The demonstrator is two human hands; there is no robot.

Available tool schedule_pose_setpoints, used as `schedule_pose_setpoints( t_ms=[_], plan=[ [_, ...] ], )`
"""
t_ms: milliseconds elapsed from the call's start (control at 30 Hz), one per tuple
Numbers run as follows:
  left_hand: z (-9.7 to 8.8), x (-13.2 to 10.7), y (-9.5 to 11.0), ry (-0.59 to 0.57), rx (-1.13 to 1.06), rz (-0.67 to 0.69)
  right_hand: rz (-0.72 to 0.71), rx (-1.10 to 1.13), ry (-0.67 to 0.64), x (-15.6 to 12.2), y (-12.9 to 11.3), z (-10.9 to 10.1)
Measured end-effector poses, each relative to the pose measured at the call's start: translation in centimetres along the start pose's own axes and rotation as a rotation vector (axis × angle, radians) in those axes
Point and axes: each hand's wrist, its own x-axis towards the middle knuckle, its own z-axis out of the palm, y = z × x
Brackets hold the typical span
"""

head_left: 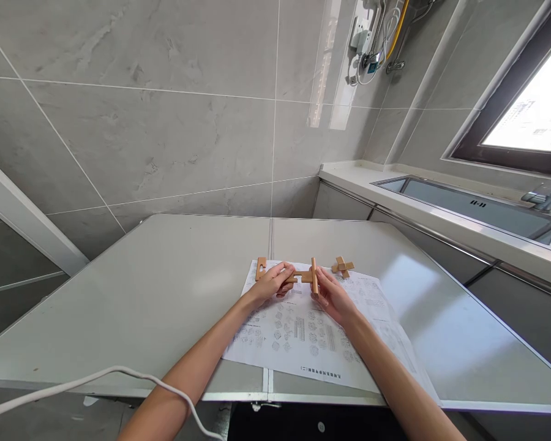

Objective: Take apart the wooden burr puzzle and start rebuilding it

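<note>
Between my two hands, above a printed sheet (pixel 280 327), is a notched wooden puzzle piece (pixel 303 277) lying crosswise, with an upright wooden stick (pixel 314 278) at its right end. My left hand (pixel 277 280) pinches the left end of the notched piece. The fingers of my right hand (pixel 329 291) are closed on the upright stick. Just left of my left hand, another notched wooden piece (pixel 260 268) stands at the sheet's far edge. A cross-shaped cluster of joined wooden pieces (pixel 343 267) sits to the right, past my right hand. My fingers partly hide how the held pieces meet.
The sheet lies on a light folding table (pixel 165 294) with a centre seam. A white cable (pixel 114 369) crosses the left forearm. At the right is a counter with a sink (pixel 477 205) and a tap (pixel 548 197); a tiled wall (pixel 188 141) stands behind.
</note>
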Motion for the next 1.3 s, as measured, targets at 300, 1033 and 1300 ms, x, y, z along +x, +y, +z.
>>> schedule_pose_setpoints(
  t_ms=[300, 1033, 1300],
  plan=[
    [-0.1, 0.1, -0.2, 0.01, -0.008, 0.027, 0.013, -0.012, 0.024, -0.3, -1.2, 0.9],
    [0.2, 0.1, -0.2, -0.034, 0.013, 0.02, -0.032, -0.015, 0.099, -0.3, -1.2, 0.8],
    [-0.6, 0.4, -0.7, 0.121, 0.072, 0.049, -0.066, -0.007, 0.123, -0.2, -1.2, 0.3]
  ],
)
